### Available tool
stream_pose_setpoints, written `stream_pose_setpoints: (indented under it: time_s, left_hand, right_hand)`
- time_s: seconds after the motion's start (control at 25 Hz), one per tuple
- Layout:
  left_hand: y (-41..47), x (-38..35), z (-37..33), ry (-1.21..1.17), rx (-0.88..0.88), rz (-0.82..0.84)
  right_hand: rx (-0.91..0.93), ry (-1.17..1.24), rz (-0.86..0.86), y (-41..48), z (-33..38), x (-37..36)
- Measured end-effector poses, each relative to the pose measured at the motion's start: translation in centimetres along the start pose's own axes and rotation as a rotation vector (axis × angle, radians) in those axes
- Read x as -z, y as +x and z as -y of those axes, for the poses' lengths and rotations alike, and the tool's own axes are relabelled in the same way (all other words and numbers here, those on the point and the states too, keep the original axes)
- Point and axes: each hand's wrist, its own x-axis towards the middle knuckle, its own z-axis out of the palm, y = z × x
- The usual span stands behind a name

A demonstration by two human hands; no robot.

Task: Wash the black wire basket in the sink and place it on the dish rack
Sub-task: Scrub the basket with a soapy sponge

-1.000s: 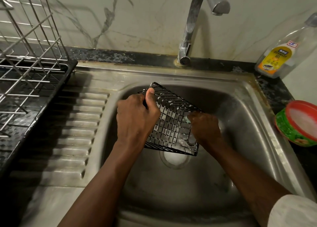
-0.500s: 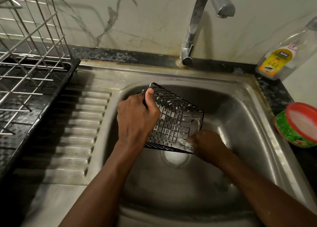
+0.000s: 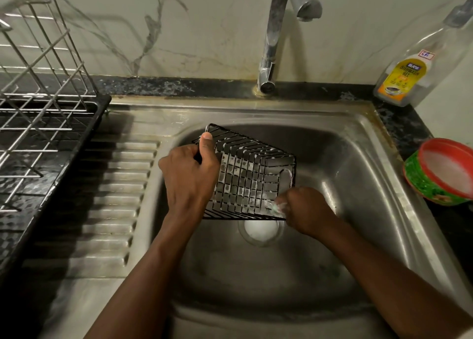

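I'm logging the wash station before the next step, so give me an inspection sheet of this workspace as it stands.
Surface: stainless steel sink, wet; ribbed drainboard on its left.
Job's things: black wire basket, soapy, held tilted over the bowl above the round drain; metal wire dish rack on a black tray, at far left.
Clutter: clear dishwash gel bottle and green tub with red rim on the right counter.
Grippers: left hand grips the basket's left edge; right hand presses a foamy scrubber to its lower right corner.
Cables: nothing seen.
Surroundings: chrome tap, no water running; marbled wall behind.
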Motion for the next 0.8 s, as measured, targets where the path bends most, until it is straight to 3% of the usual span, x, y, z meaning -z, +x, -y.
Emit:
stream_pose_setpoints:
  time_s: [0.12,0.32,0.52,0.68,0.8]
  left_hand:
    - [-0.6,0.1,-0.4,-0.059,-0.048,0.003]
    - [-1.1,-0.4,-0.7,-0.290,-0.130,-0.009]
    - [-1.7,-2.6,-0.3,-0.123,-0.385,-0.011]
    - [-2.0,-3.5,0.5,-0.208,-0.322,-0.030]
    - [-2.0,-3.7,0.6,-0.273,-0.330,-0.018]
  right_hand:
    - [-0.049,0.114,-0.098,0.1,-0.5,0.0]
    - [0.005,0.202,-0.122,0.4,-1.0,-0.3]
    - [-0.027,0.155,-0.026,0.4,-0.9,-0.6]
    - [-0.184,0.244,-0.042,0.2,0.2,-1.0]
    - [-0.153,0.337,-0.130,0.7,2.4,-1.1]
